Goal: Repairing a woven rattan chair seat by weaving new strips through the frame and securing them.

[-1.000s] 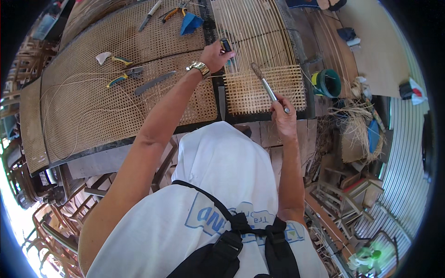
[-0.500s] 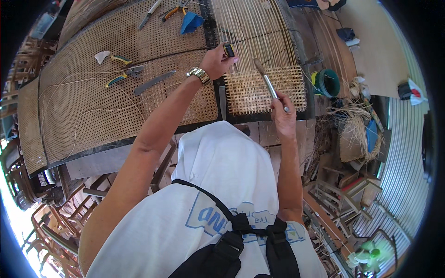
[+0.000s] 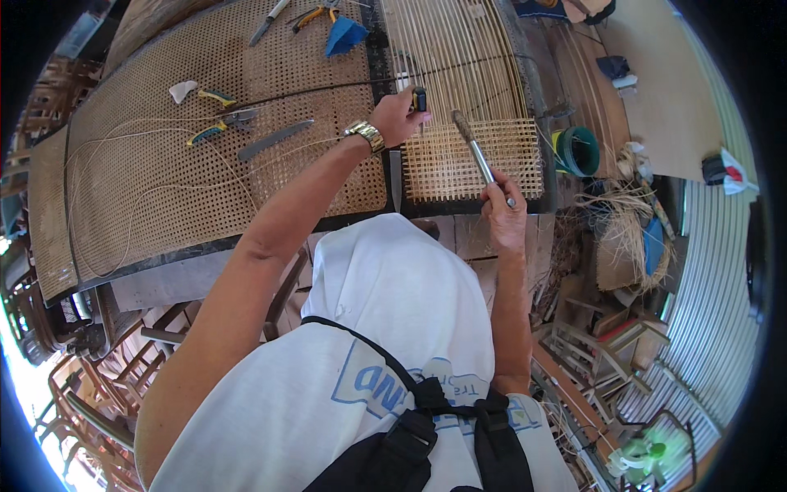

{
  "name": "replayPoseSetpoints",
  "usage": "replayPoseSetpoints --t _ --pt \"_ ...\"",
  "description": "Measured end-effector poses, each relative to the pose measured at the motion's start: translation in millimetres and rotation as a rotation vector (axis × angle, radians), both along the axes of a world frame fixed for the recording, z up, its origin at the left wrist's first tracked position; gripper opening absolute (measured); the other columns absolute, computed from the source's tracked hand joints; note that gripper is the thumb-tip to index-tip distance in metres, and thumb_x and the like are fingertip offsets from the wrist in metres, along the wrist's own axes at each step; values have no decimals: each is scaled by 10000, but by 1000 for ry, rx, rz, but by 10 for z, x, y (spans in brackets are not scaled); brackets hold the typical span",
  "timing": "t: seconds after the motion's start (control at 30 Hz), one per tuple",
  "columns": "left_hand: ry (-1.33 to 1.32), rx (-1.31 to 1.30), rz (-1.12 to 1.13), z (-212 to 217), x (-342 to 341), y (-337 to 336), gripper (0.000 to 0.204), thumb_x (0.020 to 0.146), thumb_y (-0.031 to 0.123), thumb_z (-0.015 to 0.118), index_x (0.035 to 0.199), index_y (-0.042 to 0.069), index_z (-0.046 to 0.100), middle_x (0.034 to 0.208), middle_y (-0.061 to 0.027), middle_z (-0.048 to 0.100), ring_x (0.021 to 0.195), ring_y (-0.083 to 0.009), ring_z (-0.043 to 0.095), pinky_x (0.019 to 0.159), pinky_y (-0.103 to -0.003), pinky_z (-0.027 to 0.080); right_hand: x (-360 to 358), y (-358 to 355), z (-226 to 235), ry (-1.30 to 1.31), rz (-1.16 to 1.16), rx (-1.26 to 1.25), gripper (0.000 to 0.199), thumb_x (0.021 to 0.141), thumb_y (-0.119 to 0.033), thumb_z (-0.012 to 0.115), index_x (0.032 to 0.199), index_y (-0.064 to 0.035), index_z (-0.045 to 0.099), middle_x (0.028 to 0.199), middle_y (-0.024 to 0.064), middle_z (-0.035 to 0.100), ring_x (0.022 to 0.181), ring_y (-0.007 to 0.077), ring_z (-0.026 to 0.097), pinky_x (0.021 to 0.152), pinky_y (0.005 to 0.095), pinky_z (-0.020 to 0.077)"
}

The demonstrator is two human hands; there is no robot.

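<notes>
My left hand, with a gold-coloured watch on its wrist, is closed around a small black and yellow tool. It is over the loose cane strands, left of their middle. My right hand grips a slim silver tool with a brown, brush-like end, pointing away from me. That end lies over the far edge of the woven cane section. The right hand is at the near edge of the work. A flat metal strip lies along the dark bar left of the weave.
On the finished cane panel lie yellow-handled pliers, a knife blade, a loose cane strand and orange-handled pliers beside a blue piece. A green bucket stands right, near a heap of cane scraps. Wooden chairs surround the table.
My left hand has moved slightly right and nearer to me with the black and yellow tool. My right hand, still gripping the silver tool, has shifted slightly toward me.
</notes>
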State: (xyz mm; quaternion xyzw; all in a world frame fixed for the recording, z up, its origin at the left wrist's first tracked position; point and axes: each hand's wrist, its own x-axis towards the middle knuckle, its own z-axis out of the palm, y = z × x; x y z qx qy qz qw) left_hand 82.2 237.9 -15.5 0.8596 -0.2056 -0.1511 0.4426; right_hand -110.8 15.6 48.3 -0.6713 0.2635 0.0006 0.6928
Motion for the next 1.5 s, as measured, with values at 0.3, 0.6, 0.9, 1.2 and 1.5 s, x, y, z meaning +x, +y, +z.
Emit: replayPoseSetpoints --t 0.3,0.6,0.9,1.2,1.5 --pt "-35 -67 -79 -135 24 20 279 954 261 695 1121 62 593 967 -101 754 867 -257 741 761 -368 565 -69 82 -136 43 329 -234 265 965 -101 606 1205 1 653 829 1 594 726 64 524 630 214 436" --pt "-65 -207 2 -119 -101 66 368 922 345 727 1090 46 594 872 -153 725 828 -312 728 731 -412 555 -201 -57 -187 -41 57 -183 272 974 -84 581 1226 7 631 829 3 596 749 64 529 644 212 429" --pt "-44 -186 -2 -88 -88 155 358 921 296 717 1162 61 595 923 -153 746 840 -310 743 724 -399 570 -272 80 -187 -103 121 -221 306 995 -95 586 1291 -23 609 836 -35 563 642 -2 432 532 166 344" --pt "9 -260 -41 -76 -77 107 398 921 304 725 1176 36 579 943 -145 747 880 -302 745 772 -404 575 -239 55 -204 -41 79 -178 306 1000 -135 581 1281 -17 602 833 -13 583 553 5 427 481 176 339" --pt "-35 -189 -101 -260 -176 56 335 923 258 719 1150 42 603 904 -130 747 828 -269 740 745 -384 559 -251 120 -311 -76 199 -280 303 996 -101 576 1288 -29 604 816 -19 576 596 11 448 515 175 356"
